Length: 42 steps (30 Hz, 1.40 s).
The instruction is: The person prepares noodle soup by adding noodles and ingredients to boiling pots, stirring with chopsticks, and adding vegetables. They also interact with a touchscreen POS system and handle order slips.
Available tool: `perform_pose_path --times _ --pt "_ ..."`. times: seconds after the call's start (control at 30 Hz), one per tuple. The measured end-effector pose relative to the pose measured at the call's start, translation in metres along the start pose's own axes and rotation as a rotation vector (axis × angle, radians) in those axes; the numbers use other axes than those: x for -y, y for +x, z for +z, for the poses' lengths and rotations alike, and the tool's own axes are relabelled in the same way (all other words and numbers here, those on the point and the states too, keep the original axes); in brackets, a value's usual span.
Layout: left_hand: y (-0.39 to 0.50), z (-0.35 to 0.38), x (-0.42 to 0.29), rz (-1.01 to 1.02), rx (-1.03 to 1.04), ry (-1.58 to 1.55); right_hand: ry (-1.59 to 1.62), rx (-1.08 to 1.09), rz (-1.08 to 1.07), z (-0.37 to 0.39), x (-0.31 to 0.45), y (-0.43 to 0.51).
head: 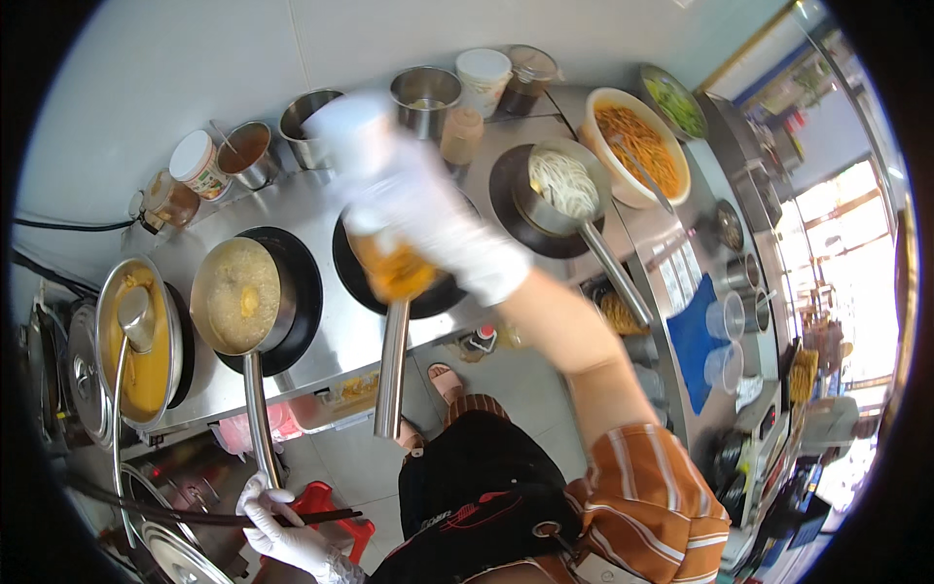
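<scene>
My white-gloved left hand (284, 522) holds a pair of dark chopsticks (211, 520) at the lower left. Its fingers overlap the handle end of a steel saucepan (253, 409); whether they grip it is unclear. Pale, bubbling liquid with a yellow lump (249, 299) fills that pan. My gloved right hand (430, 212), blurred by motion, is over the middle saucepan and seems to hold a white tub (354, 124), also blurred. Orange-brown food (401, 270) shows in the middle pan, whose steel handle (392, 372) points towards me. Hand and forearm hide part of this pan.
On the right burner sits a saucepan of white noodles (562, 182). Beyond it stands a bowl of shredded orange food (646, 146). A wide pan of yellow-brown sauce (135, 358) with a ladle (136, 314) is at left. Steel pots and tubs (485, 80) line the wall.
</scene>
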<state>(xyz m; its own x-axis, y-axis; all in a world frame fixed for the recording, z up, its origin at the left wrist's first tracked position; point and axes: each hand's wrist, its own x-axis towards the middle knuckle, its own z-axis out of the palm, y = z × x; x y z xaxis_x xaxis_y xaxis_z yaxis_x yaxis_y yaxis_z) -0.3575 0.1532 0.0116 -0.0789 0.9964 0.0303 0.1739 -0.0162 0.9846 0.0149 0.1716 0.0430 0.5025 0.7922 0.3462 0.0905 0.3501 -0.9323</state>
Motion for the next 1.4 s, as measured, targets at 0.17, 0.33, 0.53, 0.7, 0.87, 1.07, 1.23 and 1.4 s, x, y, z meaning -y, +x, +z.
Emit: perform_pose_path --times 0.17,0.33,0.53,0.7,0.87,1.07,1.23,1.4 --pt "-0.001 -0.046 -0.031 -0.074 -0.143 0.072 0.172 0.018 0.312 0.145 -0.065 -0.026" --pt "-0.001 -0.084 -0.040 -0.091 -0.164 0.051 -0.508 0.084 0.387 0.193 -0.112 -0.053" --pt "0.004 -0.129 -0.009 -0.087 -0.060 0.013 -0.776 0.161 -0.005 0.207 -0.128 -0.066" --pt "0.004 -0.153 0.017 0.026 -0.023 -0.189 -0.890 0.269 -0.207 0.195 -0.131 -0.071" --pt "0.002 -0.156 0.024 -0.015 -0.013 -0.194 -0.444 0.133 0.250 0.189 -0.142 -0.073" --pt "0.006 -0.159 0.032 -0.032 0.035 -0.189 -0.760 0.115 0.162 0.185 -0.135 -0.076" --pt "0.008 -0.149 0.035 -0.032 0.005 -0.189 -0.681 0.000 0.485 0.186 -0.128 -0.083" --pt "0.012 -0.125 0.029 -0.036 -0.052 -0.231 -0.813 0.026 0.441 0.189 -0.118 -0.080"
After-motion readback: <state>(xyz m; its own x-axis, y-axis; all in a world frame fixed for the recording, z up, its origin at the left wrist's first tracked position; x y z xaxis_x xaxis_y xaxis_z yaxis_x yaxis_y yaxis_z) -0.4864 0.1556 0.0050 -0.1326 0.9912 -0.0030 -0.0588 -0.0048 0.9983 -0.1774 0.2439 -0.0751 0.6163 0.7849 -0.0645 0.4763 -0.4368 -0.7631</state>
